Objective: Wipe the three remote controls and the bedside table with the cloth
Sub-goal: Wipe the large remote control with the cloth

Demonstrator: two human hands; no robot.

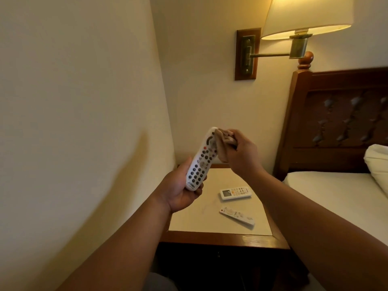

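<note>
our left hand (180, 192) grips the tv remote (201, 160) only at its lower end; our right hand (241, 152) pinches the cloth (223, 141), so hard rubbing could perhaps twist it loose.

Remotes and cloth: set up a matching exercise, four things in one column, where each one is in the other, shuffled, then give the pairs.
Things:
1. Long remote with dark buttons
2. Cloth
3. Remote with a screen
4. Slim remote

Places:
A. On the bedside table, nearer its front edge
B. Bunched in the right hand
C. Held up in the left hand
D. On the bedside table, farther back

Pairs: 1-C, 2-B, 3-D, 4-A
</note>
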